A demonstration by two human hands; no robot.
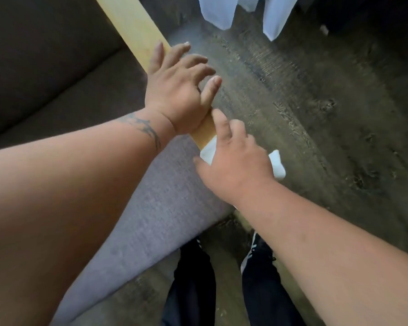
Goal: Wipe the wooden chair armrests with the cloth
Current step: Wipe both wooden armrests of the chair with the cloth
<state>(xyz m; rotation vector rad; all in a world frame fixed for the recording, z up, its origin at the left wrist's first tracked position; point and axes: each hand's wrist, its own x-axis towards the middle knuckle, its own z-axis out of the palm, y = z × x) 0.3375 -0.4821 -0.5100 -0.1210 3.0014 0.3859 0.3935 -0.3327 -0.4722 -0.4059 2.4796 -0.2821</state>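
**Wiping under way on one armrest**

Right hand [236, 158] presses the white cloth [277, 164] flat on the near end of the wooden armrest [132, 27], fingers loosely curled over it. Left hand [177, 90] rests further along that armrest, fingers spread, holding nothing. Most of its length looks unwiped; no second armrest shows.

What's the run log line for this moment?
left hand flat on armrest | right hand pressing cloth on armrest
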